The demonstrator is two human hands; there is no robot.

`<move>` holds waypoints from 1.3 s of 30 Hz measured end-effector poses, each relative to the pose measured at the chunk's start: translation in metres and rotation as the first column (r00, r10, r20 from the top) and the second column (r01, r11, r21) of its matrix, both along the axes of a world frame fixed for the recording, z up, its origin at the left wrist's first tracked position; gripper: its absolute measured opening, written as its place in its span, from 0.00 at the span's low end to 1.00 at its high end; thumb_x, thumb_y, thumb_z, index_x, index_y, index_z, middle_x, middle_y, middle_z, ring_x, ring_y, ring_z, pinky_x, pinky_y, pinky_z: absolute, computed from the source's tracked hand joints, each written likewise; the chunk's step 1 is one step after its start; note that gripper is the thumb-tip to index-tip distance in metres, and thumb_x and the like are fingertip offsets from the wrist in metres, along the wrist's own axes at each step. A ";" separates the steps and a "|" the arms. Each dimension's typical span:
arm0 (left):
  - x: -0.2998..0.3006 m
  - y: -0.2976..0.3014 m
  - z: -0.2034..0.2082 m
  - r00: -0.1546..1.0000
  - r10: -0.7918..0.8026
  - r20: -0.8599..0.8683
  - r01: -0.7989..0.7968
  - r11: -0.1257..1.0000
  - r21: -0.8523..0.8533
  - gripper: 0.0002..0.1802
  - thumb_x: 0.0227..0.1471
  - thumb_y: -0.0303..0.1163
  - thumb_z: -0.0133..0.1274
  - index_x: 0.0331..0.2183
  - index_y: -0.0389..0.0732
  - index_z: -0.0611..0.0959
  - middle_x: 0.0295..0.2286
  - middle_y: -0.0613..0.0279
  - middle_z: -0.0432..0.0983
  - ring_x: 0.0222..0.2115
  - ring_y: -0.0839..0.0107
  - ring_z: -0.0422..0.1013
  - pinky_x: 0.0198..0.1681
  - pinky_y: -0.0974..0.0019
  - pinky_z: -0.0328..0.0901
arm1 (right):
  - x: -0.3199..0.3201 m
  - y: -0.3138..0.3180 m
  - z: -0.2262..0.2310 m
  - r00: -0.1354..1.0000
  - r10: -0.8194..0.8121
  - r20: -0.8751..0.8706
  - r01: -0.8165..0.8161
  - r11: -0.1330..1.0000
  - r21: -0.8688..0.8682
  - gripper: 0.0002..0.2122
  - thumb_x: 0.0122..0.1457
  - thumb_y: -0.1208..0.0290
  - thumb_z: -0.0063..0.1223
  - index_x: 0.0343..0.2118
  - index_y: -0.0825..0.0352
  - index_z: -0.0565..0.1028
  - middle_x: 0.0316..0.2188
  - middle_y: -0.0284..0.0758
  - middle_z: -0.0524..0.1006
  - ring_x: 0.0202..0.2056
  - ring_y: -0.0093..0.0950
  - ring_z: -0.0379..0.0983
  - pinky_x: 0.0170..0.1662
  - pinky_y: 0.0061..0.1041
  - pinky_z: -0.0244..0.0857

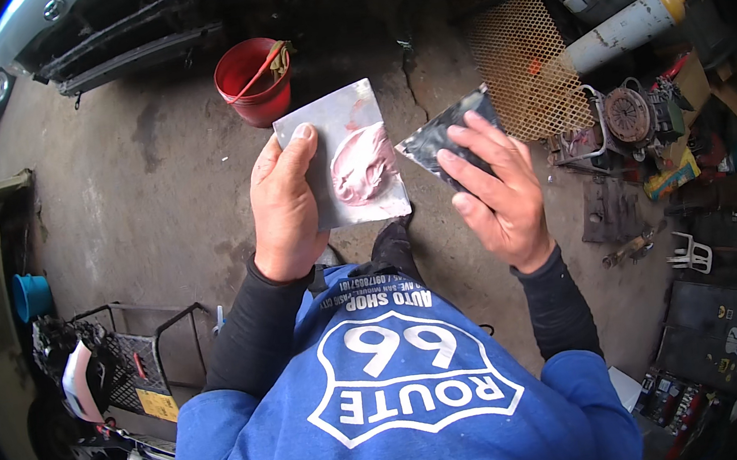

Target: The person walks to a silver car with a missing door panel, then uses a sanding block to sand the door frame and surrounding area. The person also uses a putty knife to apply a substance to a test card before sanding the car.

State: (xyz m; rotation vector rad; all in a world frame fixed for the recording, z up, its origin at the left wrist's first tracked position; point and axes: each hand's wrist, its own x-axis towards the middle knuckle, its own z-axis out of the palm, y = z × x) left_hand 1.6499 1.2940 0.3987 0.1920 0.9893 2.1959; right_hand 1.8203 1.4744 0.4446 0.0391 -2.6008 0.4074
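Observation:
My left hand [284, 212] grips a flat grey mixing board [327, 116] by its left edge, thumb on top. A swirled mound of pale pink putty [364, 168] lies on the board's right half, with a thin reddish smear above it. Just right of the board, my right hand [506, 193] holds a dark, flat spreader [442, 140] with light residue at its corners. The fingers lie across the spreader's upper face; the thumb is partly under the hand. A small gap separates the spreader from the board.
A red bucket [259, 107] with a stick and cloth stands ahead on the concrete floor. At right are a mesh panel [521, 43], a gas cylinder [626, 30] and loose car parts. A metal cart [162, 355] and a blue tub [31, 297] stand at left; a vehicle is far left.

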 end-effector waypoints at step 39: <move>-0.009 -0.005 0.014 0.988 -0.089 -0.126 0.101 0.991 0.089 0.16 0.65 0.36 0.49 0.47 0.33 0.76 0.41 0.56 0.80 0.38 0.72 0.78 0.43 0.68 0.73 | -0.004 0.016 -0.004 0.997 -0.030 -0.065 0.020 0.988 -0.151 0.17 0.58 0.66 0.58 0.51 0.59 0.80 0.53 0.37 0.77 0.59 0.40 0.68 0.56 0.40 0.60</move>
